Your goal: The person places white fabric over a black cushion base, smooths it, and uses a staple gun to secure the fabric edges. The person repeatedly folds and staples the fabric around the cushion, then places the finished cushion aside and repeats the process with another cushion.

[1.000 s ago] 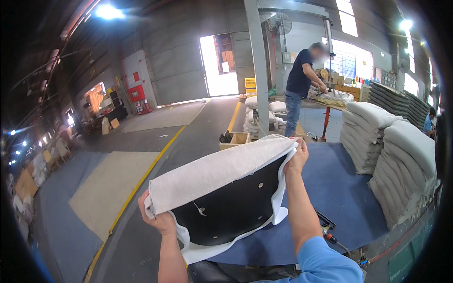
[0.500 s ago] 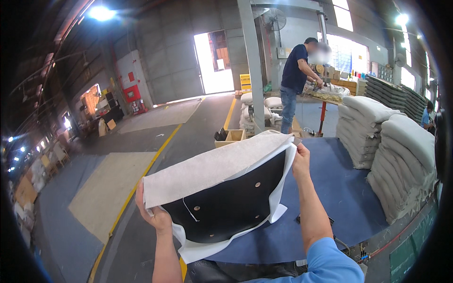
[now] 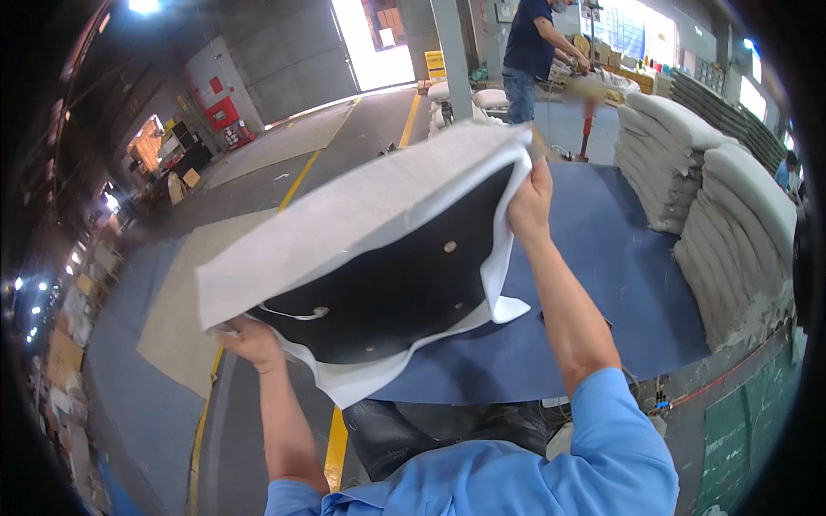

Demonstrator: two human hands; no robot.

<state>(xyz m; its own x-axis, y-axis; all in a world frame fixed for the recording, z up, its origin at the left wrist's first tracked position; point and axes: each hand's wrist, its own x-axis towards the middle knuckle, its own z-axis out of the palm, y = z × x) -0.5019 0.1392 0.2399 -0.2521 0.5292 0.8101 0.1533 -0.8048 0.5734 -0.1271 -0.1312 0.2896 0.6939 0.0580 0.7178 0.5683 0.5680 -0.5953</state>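
Floor at left: grey concrete with a yellow painted line [image 3: 301,176] running away toward a bright doorway; a red cabinet [image 3: 225,113] stands against the far wall.
Left hand [image 3: 248,340]: fingers clamped on the lower left corner of the cover.
Cover [image 3: 361,215]: white fabric sleeve held up in the air above the tabletop, tilted, its upper edge rising to the right.
Panel [image 3: 396,284]: black curved board inside the cover, with two small round studs showing.
Right hand [image 3: 531,202]: fingers closed on the cover's upper right corner.
Tabletop [image 3: 602,267]: blue cloth surface beneath and behind the cover.
Behind: a person in a dark shirt [image 3: 527,43] working at another bench.
Right: stacked grey-white cushions [image 3: 731,198] along the tabletop's edge.
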